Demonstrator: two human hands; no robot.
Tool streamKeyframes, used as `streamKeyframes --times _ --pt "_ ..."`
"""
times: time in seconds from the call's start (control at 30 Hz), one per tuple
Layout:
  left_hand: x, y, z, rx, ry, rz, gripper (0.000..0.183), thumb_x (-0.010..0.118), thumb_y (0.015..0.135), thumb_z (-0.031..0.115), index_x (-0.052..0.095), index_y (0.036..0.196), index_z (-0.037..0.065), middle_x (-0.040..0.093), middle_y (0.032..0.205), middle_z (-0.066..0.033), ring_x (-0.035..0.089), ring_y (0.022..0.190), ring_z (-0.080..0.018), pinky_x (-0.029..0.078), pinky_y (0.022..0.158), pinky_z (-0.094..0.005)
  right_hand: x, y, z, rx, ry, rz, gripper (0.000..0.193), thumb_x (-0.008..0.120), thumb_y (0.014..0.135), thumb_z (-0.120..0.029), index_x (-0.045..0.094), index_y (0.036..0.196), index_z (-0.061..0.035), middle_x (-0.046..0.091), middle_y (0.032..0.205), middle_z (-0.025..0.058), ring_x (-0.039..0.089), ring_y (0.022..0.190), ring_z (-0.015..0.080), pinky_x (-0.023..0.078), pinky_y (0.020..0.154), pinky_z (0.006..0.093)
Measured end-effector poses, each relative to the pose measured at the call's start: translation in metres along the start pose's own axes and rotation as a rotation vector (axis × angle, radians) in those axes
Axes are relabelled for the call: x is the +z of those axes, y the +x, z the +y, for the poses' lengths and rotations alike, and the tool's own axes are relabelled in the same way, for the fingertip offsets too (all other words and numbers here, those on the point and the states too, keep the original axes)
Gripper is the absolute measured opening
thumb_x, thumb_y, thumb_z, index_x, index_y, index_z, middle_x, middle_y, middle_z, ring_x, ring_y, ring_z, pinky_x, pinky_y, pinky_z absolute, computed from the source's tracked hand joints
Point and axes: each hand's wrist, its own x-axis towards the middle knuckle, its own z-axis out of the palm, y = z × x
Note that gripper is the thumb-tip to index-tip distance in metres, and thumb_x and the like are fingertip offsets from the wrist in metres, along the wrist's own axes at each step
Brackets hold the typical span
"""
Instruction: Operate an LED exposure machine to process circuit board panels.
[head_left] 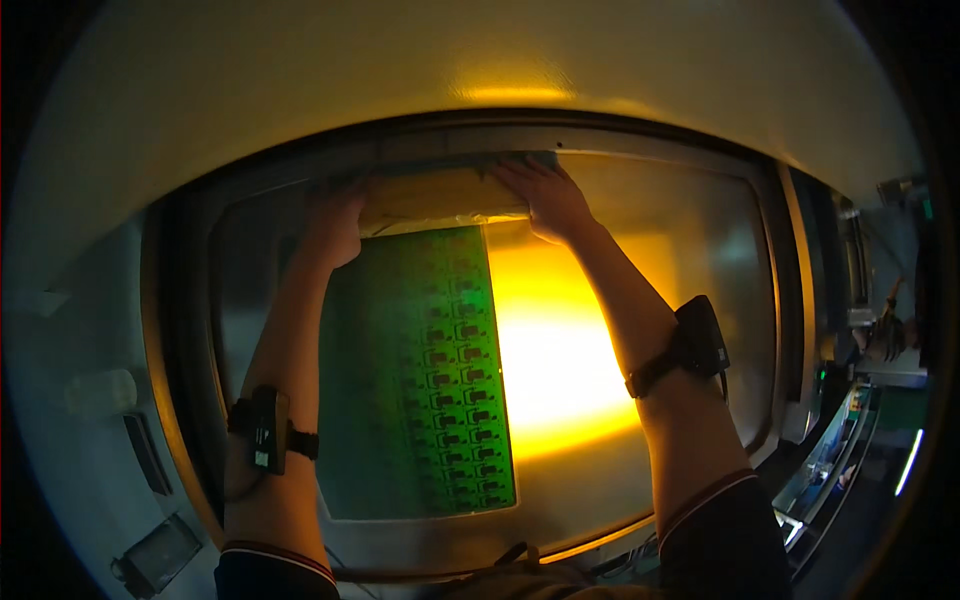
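A green circuit-board panel (455, 380) with rows of dark repeated patterns lies flat on a lit surface, its left part in shadow. Along its far edge runs a long tan bar (430, 195) with a shiny, crinkled near edge. My left hand (338, 222) grips the bar's left end, its fingertips dim in shadow. At the other end my right hand (545, 197) is on the bar, fingers reaching over its top toward the far side. Whether the bar touches the panel cannot be made out.
Bright yellow light glows on the glass-like surface (560, 360) right of the panel. A dark frame (785, 300) surrounds this surface, and a pale raised lid (480, 50) hangs beyond it. Straps with black devices (703, 335) sit on both forearms. A lit shelf (830, 470) stands at right.
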Motion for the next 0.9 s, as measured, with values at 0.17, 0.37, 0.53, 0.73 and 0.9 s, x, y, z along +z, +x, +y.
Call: streamKeyframes --times 0.17,0.37,0.53,0.73,0.9 --pt "-0.020 -0.064 0.040 0.007 0.046 -0.025 0.069 0.063 0.075 -0.005 0.048 0.139 0.015 0.049 0.141 -0.0172 0.039 0.133 -0.0406 0.034 0.111 -0.0518 0.002 -0.067 -0.026 -0.061 -0.043 0.000 0.079 0.061 0.074 0.001 0.043 0.145 -0.0283 0.044 0.150 -0.0012 0.046 0.131 0.0310 0.037 0.107 0.0511" --pt "-0.033 -0.359 0.127 -0.064 -0.267 -0.683 0.052 0.058 0.080 0.007 0.054 0.132 0.010 0.061 0.120 -0.0193 0.050 0.118 -0.0440 0.040 0.100 -0.0558 -0.025 -0.368 -0.133 -0.269 0.456 -0.072 0.065 0.057 0.077 0.003 0.051 0.138 -0.0195 0.052 0.141 0.0080 0.054 0.122 0.0318 0.048 0.091 0.0497" --pt "-0.059 -0.530 0.206 0.367 0.137 -0.427 0.044 0.053 0.096 0.013 0.049 0.139 0.008 0.055 0.135 -0.0172 0.057 0.114 -0.0305 0.049 0.092 -0.0454 -0.074 -0.520 -0.206 -0.251 0.432 -0.488 0.078 0.065 0.086 -0.031 0.027 0.153 -0.0183 0.036 0.155 0.0107 0.038 0.138 0.0416 0.034 0.106 0.0630" --pt "-0.056 -0.502 0.244 -0.115 -0.303 -0.902 0.074 0.069 0.073 0.008 0.046 0.143 0.012 0.053 0.140 -0.0142 0.051 0.129 -0.0316 0.040 0.107 -0.0406 -0.104 -0.520 -0.075 -0.309 0.929 -0.613 0.046 0.051 0.098 -0.029 0.049 0.141 -0.0136 0.055 0.137 0.0158 0.056 0.122 0.0328 0.047 0.095 0.0448" --pt "-0.048 -0.489 0.348 -0.206 -0.457 -0.732 0.081 0.073 0.068 0.003 0.045 0.144 0.014 0.057 0.134 -0.0179 0.056 0.123 -0.0350 0.046 0.103 -0.0411 -0.092 -0.643 0.206 0.475 0.322 0.070 0.056 0.059 0.093 -0.040 0.050 0.139 -0.0096 0.059 0.129 0.0211 0.059 0.116 0.0359 0.048 0.098 0.0449"
